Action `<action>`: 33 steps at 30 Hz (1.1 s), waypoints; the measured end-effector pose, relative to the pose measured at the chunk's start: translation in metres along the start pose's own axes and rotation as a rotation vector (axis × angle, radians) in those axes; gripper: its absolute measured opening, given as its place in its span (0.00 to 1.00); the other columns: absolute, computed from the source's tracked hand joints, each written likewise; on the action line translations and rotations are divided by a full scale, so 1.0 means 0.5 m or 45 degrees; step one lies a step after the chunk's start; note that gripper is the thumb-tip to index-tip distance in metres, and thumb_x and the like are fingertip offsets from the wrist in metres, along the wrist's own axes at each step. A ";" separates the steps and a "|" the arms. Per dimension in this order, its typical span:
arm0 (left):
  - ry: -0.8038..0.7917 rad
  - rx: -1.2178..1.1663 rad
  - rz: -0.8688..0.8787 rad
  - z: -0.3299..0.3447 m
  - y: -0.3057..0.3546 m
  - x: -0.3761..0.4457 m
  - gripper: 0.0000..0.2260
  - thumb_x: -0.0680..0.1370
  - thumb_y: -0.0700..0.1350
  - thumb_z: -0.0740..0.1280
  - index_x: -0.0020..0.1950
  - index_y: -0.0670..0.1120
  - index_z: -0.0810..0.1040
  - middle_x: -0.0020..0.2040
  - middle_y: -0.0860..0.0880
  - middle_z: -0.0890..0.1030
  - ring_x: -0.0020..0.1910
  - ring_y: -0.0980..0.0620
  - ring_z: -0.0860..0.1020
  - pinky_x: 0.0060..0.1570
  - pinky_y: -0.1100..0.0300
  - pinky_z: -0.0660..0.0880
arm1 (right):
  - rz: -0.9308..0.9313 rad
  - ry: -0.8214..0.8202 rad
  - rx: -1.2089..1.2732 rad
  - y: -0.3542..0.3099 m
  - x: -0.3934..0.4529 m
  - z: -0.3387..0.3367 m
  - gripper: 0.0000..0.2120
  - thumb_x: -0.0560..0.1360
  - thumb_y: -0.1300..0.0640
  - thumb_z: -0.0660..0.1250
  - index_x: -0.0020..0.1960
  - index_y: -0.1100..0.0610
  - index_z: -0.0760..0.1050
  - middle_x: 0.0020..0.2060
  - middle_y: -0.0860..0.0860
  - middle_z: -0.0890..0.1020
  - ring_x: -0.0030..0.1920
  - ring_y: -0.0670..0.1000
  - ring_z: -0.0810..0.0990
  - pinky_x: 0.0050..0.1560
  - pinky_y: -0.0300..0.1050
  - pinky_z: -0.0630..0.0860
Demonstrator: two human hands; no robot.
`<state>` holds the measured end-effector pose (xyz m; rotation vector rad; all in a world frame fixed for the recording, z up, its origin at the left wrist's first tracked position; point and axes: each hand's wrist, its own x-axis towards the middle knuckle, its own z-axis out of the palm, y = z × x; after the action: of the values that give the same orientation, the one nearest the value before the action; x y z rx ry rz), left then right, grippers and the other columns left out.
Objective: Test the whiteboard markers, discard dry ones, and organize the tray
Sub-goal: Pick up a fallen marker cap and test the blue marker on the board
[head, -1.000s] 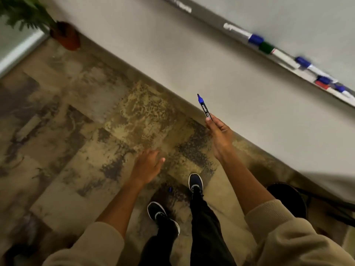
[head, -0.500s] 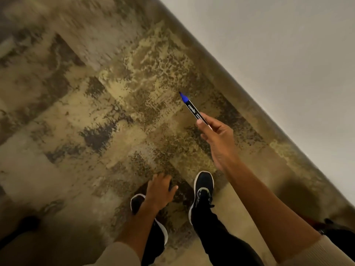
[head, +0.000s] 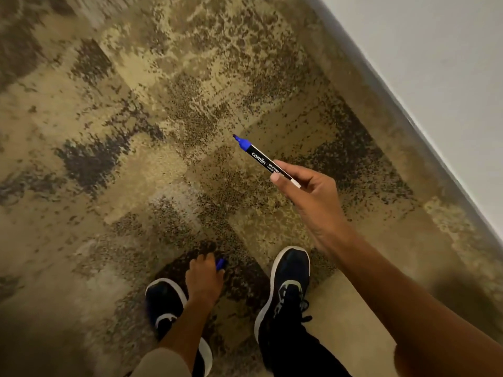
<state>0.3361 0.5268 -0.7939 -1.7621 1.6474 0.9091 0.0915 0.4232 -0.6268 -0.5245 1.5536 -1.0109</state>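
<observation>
Reaching: your left hand (head: 204, 278) has dropped from hovering mid-air a second ago down to the carpet (head: 114, 148) between your shoes (head: 285, 284)
Left fingers: curled down around a small blue cap (head: 221, 263), pinching or just touching it; a firm hold cannot be told
Right hand: your right hand (head: 310, 194) stays raised to the right, thumb and fingertips closed on the back end of the blue marker (head: 261, 158)
Marker: uncapped, tip pointing far-left, well above the floor
View: your head has tipped down, so the whiteboard tray seen a second ago is gone from sight; only the wall (head: 435, 63) shows at far right
Meaning: the cap likely fell, so testing pauses while you fetch it
Next: lift the cap, recap the marker, then turn back to the tray
</observation>
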 end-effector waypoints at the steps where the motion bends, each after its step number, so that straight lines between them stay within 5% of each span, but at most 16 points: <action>1: 0.004 -0.006 -0.016 0.014 -0.004 0.008 0.17 0.78 0.55 0.67 0.62 0.47 0.72 0.59 0.46 0.75 0.60 0.44 0.73 0.53 0.51 0.76 | 0.001 -0.004 0.001 0.014 0.005 -0.006 0.16 0.75 0.64 0.72 0.62 0.62 0.80 0.35 0.39 0.83 0.34 0.36 0.78 0.36 0.27 0.72; 4: 0.026 -0.018 -0.031 0.049 -0.010 0.023 0.18 0.79 0.56 0.65 0.63 0.47 0.72 0.59 0.47 0.75 0.60 0.45 0.73 0.52 0.52 0.76 | 0.021 -0.014 0.012 0.045 0.012 -0.019 0.15 0.75 0.64 0.71 0.62 0.62 0.80 0.29 0.38 0.80 0.28 0.37 0.75 0.31 0.27 0.68; 11: 0.146 0.023 0.001 0.055 0.015 0.046 0.13 0.80 0.55 0.63 0.58 0.48 0.75 0.55 0.49 0.78 0.57 0.48 0.75 0.49 0.55 0.77 | 0.048 0.035 0.081 0.055 -0.002 -0.042 0.14 0.74 0.61 0.74 0.59 0.56 0.83 0.43 0.50 0.84 0.39 0.49 0.74 0.39 0.39 0.70; 16: 0.205 -0.194 0.122 -0.018 0.031 0.020 0.09 0.78 0.50 0.68 0.42 0.46 0.75 0.39 0.49 0.77 0.39 0.50 0.76 0.33 0.59 0.72 | 0.037 0.133 0.121 0.005 -0.041 -0.045 0.16 0.74 0.63 0.73 0.61 0.59 0.81 0.49 0.51 0.85 0.40 0.39 0.79 0.42 0.32 0.76; 19: 0.246 -0.482 0.193 -0.125 0.051 -0.031 0.10 0.78 0.45 0.69 0.37 0.47 0.73 0.31 0.52 0.73 0.29 0.58 0.72 0.27 0.68 0.63 | 0.022 0.182 0.176 -0.052 -0.097 -0.033 0.16 0.74 0.64 0.73 0.61 0.60 0.81 0.46 0.49 0.85 0.39 0.39 0.79 0.42 0.32 0.76; 23: 0.370 -0.716 0.285 -0.305 0.076 -0.106 0.05 0.75 0.42 0.71 0.42 0.50 0.77 0.35 0.54 0.77 0.34 0.55 0.76 0.40 0.56 0.74 | -0.011 0.208 0.207 -0.169 -0.171 -0.022 0.15 0.74 0.64 0.72 0.61 0.60 0.81 0.50 0.51 0.87 0.45 0.40 0.83 0.45 0.32 0.77; 25: 0.391 -0.838 0.323 -0.412 0.107 -0.154 0.05 0.75 0.41 0.71 0.43 0.49 0.78 0.35 0.51 0.79 0.33 0.53 0.77 0.37 0.55 0.75 | -0.046 0.231 0.226 -0.248 -0.209 -0.020 0.15 0.74 0.64 0.72 0.60 0.60 0.81 0.47 0.51 0.87 0.40 0.40 0.82 0.40 0.32 0.76; 28: 0.443 -1.006 0.381 -0.574 0.178 -0.240 0.02 0.75 0.39 0.71 0.44 0.44 0.78 0.36 0.48 0.79 0.31 0.59 0.76 0.31 0.69 0.72 | -0.120 0.297 0.228 -0.370 -0.265 -0.017 0.14 0.74 0.65 0.72 0.60 0.60 0.82 0.46 0.50 0.87 0.37 0.39 0.82 0.37 0.30 0.75; 33: 0.479 -1.281 0.560 -0.815 0.305 -0.409 0.06 0.75 0.37 0.71 0.44 0.47 0.79 0.38 0.50 0.81 0.35 0.56 0.78 0.34 0.69 0.74 | -0.227 0.375 0.239 -0.580 -0.361 -0.015 0.13 0.74 0.65 0.72 0.59 0.60 0.82 0.50 0.52 0.87 0.46 0.41 0.84 0.43 0.32 0.77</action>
<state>0.2231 0.3206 -0.3744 -2.3297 2.0426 1.9591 0.0722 0.4143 -0.2859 -0.4008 1.6671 -1.4060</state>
